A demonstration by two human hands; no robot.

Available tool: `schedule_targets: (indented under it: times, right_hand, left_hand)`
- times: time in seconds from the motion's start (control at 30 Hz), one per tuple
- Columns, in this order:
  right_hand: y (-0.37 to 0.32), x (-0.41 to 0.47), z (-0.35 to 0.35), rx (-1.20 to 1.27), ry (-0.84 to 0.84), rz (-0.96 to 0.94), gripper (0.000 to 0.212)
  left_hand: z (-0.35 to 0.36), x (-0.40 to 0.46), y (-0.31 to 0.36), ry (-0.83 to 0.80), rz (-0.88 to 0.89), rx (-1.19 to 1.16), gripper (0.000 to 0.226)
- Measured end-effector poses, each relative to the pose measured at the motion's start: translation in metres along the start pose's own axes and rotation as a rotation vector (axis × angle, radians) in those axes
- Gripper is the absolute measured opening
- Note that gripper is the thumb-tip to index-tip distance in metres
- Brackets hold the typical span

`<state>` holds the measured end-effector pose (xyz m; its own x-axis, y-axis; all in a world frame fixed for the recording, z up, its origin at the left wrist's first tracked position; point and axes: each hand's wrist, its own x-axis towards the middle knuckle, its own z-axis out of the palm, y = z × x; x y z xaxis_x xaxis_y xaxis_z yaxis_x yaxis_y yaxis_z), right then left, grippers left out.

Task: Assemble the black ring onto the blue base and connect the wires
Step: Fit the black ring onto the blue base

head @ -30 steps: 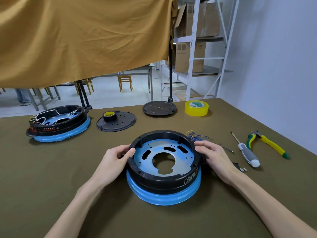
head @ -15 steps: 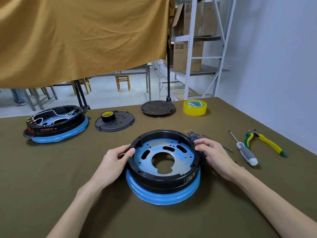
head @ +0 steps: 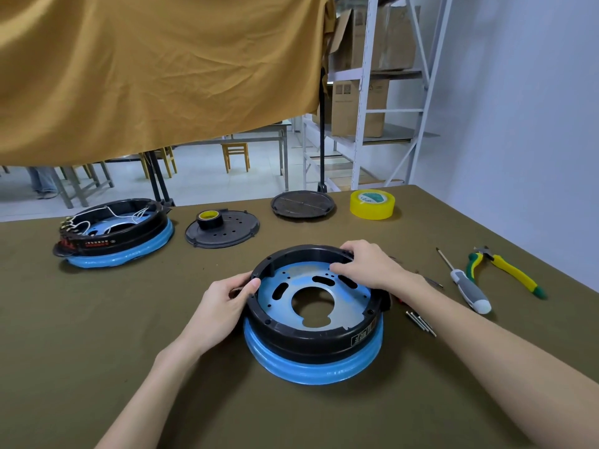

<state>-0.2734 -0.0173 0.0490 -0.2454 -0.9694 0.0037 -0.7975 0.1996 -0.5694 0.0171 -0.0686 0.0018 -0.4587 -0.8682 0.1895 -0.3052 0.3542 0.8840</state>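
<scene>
The black ring [head: 311, 338] sits on the blue base [head: 311, 367] in the middle of the olive table. Inside it lies a blue-tinted metal plate [head: 285, 306] with slots and a round hole. My left hand [head: 227, 303] grips the ring's left rim, thumb over the top edge. My right hand [head: 369, 267] grips the far right rim, fingers curled over it and thumb on the inside. The loose wires behind the ring are mostly hidden by my right hand.
A second black ring on a blue base with white wires [head: 113, 231] stands at the back left. Two black round covers [head: 223, 230] [head: 303, 204], a small tape roll [head: 207, 218], yellow tape [head: 372, 204], a screwdriver [head: 466, 286], pliers [head: 509, 273] and screws [head: 421, 322] lie around.
My right hand has slid from the ring's right side to its far right rim, covering the wires. The ring has turned a little, its label shifting right. The left hand stays put.
</scene>
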Motion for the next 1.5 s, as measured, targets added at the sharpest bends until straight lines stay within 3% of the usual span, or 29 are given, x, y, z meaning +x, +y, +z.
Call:
schedule_targets:
  times: [0.13,0.37,0.47,0.57,0.63,0.7,0.77,0.87,1.0,1.1,1.2,1.27,1.33,1.4,1.5]
  right_hand:
    - [0.002,0.001,0.005,-0.078,0.103,0.032,0.02]
    - [0.002,0.002,0.008,-0.104,0.127,0.029,0.018]
    - [0.001,0.0,0.011,-0.122,0.15,0.024,0.018]
    - [-0.003,-0.005,0.009,-0.178,0.13,0.017,0.025]
    - [-0.008,-0.013,0.004,-0.271,0.187,-0.102,0.036]
    - [-0.012,-0.027,-0.004,-0.246,0.244,-0.344,0.035]
    - [-0.012,-0.042,-0.01,-0.132,0.115,-0.504,0.023]
    - [-0.002,-0.061,-0.01,-0.17,-0.142,-0.47,0.028]
    - [0.013,-0.064,-0.004,-0.242,-0.152,-0.524,0.033]
    - [0.015,-0.064,-0.005,-0.168,-0.17,-0.5,0.022]
    - [0.02,-0.064,-0.002,-0.138,0.078,-0.445,0.035]
    - [0.021,-0.063,-0.001,-0.157,0.199,-0.219,0.047]
    - [0.022,-0.057,0.001,-0.162,0.164,-0.008,0.044]
    - [0.024,-0.049,0.001,-0.205,0.108,0.01,0.036]
    - [0.028,-0.042,-0.002,-0.171,0.095,-0.053,0.032]
  left_hand:
    - [0.0,-0.001,0.001,-0.009,-0.011,0.008,0.038]
    - [0.0,-0.001,0.004,-0.033,0.0,0.049,0.036]
    - [0.001,-0.005,0.014,0.065,-0.004,0.075,0.041]
    - [0.003,-0.021,0.035,0.087,0.187,0.186,0.038]
    - [0.004,-0.032,0.046,-0.026,0.315,0.413,0.039]
    - [0.004,-0.04,0.053,-0.159,0.355,0.526,0.054]
    - [0.007,-0.041,0.057,-0.274,0.397,0.601,0.068]
    - [0.019,-0.04,0.059,-0.396,0.443,0.733,0.07]
    - [0.029,-0.04,0.056,-0.399,0.47,0.831,0.056]
    - [0.03,-0.042,0.056,-0.406,0.453,0.866,0.056]
    - [0.038,-0.049,0.059,-0.384,0.438,0.941,0.061]
    - [0.051,-0.055,0.064,-0.34,0.431,1.006,0.065]
    - [0.062,-0.059,0.069,-0.309,0.411,1.018,0.067]
    - [0.061,-0.059,0.078,-0.402,0.327,0.968,0.076]
    - [0.041,-0.039,0.088,-0.628,0.104,0.596,0.081]
